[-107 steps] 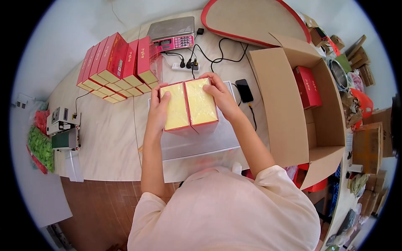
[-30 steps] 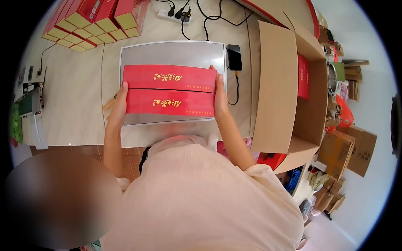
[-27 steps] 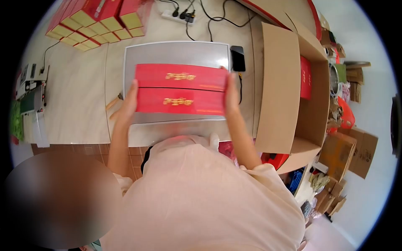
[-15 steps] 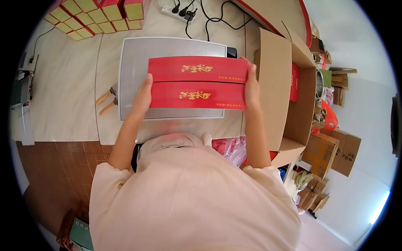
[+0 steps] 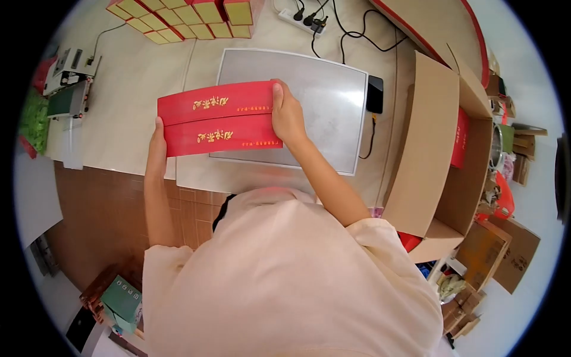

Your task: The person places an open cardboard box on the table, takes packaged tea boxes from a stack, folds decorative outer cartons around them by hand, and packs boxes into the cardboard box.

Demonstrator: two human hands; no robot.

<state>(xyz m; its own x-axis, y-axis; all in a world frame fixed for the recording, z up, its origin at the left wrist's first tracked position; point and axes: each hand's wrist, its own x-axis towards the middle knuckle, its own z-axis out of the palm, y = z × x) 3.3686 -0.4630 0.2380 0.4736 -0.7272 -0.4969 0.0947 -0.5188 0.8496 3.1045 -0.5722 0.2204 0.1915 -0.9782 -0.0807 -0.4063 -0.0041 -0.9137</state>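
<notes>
Two long red boxes [image 5: 220, 116] with gold lettering are held edge to edge above the table. My left hand [image 5: 156, 146] is closed against their left ends, its thumb along the side. At the right ends, my right hand [image 5: 288, 116] grips them, with the thumb on top and the other fingers mostly hidden. The boxes tilt slightly, their right side higher in the view. Partly beneath and to their right lies a grey flat panel [image 5: 321, 107] with a pale frame.
Several red boxes with yellow ends [image 5: 184, 21] are stacked at the back left. A power strip [image 5: 300, 21] with black cables lies behind the panel. An open cardboard carton [image 5: 425, 143] stands at right, near a black phone [image 5: 375, 94]. A white machine [image 5: 68, 74] sits far left.
Both hands have carried the two red boxes to the left, off the panel's middle and partly past its left edge. The view has turned left, showing more of the machine.
</notes>
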